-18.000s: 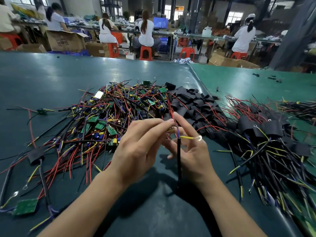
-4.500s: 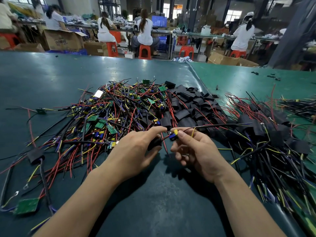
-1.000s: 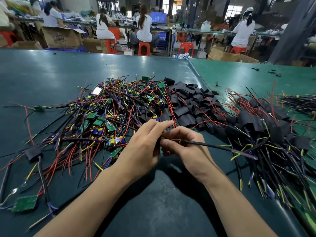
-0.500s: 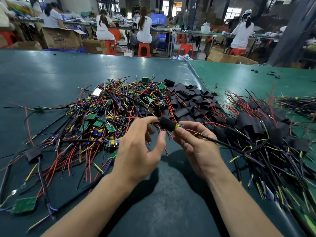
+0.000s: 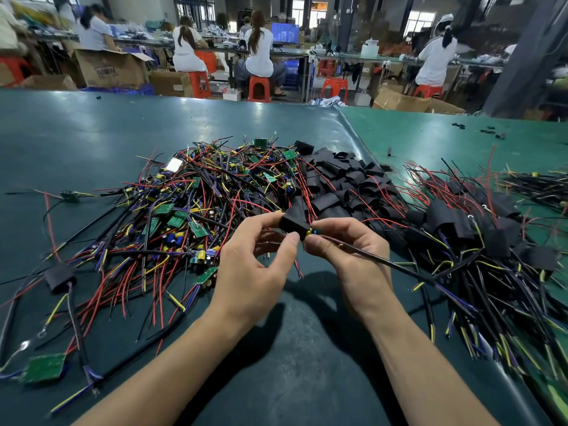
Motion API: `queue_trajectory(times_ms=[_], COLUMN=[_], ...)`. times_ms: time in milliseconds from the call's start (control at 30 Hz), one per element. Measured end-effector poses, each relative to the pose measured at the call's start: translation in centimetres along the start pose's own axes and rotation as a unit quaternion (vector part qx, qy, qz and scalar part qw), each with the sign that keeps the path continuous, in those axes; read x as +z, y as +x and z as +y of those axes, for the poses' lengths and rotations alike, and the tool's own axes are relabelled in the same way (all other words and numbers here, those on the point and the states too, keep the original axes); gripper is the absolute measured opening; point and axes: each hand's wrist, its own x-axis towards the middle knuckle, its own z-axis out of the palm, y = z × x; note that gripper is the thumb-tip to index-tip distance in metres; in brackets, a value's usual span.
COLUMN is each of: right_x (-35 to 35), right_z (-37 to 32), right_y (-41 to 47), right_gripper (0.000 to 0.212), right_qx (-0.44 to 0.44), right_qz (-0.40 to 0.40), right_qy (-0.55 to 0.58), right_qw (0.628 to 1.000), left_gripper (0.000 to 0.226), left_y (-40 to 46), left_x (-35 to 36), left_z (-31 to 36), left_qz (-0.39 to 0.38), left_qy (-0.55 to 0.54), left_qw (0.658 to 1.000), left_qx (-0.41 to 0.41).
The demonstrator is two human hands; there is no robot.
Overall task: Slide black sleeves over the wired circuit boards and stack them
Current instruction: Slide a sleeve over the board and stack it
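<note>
My left hand [image 5: 255, 265] pinches a black sleeve [image 5: 293, 224] between thumb and fingertips, held above the table. My right hand [image 5: 350, 256] pinches the wired circuit board [image 5: 312, 232] at the sleeve's right end, where only a yellow and blue tip shows. The board's black cable [image 5: 384, 261] trails right toward the stack of sleeved boards [image 5: 479, 232]. Behind my hands lies a tangle of bare wired boards [image 5: 190, 210] and a heap of loose black sleeves [image 5: 344, 186].
A sleeved board [image 5: 58, 278] and a bare green board [image 5: 43, 367] lie at the left on the dark green table [image 5: 292, 364]. A lighter green mat [image 5: 430, 139] covers the right side. People sit at benches far behind.
The hands have lifted slightly and moved closer together. The sleeve has slid further over the board, so less of the board shows at its right end.
</note>
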Motion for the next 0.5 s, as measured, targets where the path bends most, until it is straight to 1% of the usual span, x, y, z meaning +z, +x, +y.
queue_trajectory(times_ms=[100,167,267,333,400,467,500], right_x=[0.17,0.23,0.14,0.1,0.15,0.26,0.27], right_z=[-0.15,-0.17,-0.12,-0.15,-0.12,0.0,0.13], right_y=[-0.16,-0.3,-0.25,-0.15,-0.16,-0.34,-0.39], right_gripper=[0.025,0.023,0.02,0.018,0.019,0.021,0.021], right_qx=[-0.026,-0.038,-0.033,-0.02,-0.015,-0.019,-0.027], right_qz=[0.018,0.035,0.055,0.047,0.018,-0.002,0.0], right_qy=[-0.048,-0.071,-0.105,-0.087,-0.077,-0.091,-0.103], right_qw=[0.998,0.996,0.992,0.995,0.997,0.996,0.994], left_gripper=[0.034,0.039,0.042,0.037,0.036,0.034,0.033], left_y=[-0.05,-0.11,-0.12,-0.13,-0.03,0.17,0.22], left_x=[-0.06,-0.05,0.04,0.11,0.05,-0.12,-0.19], left_z=[-0.05,0.09,0.05,-0.18,-0.28,-0.28,-0.21], left_qz=[-0.023,-0.034,-0.041,-0.044,-0.04,-0.033,-0.031], left_qy=[-0.002,0.0,-0.007,0.001,0.007,-0.002,-0.006], left_qw=[1.0,0.999,0.999,0.998,0.998,0.997,0.997], left_qx=[-0.003,-0.01,-0.033,-0.041,-0.054,-0.069,-0.075])
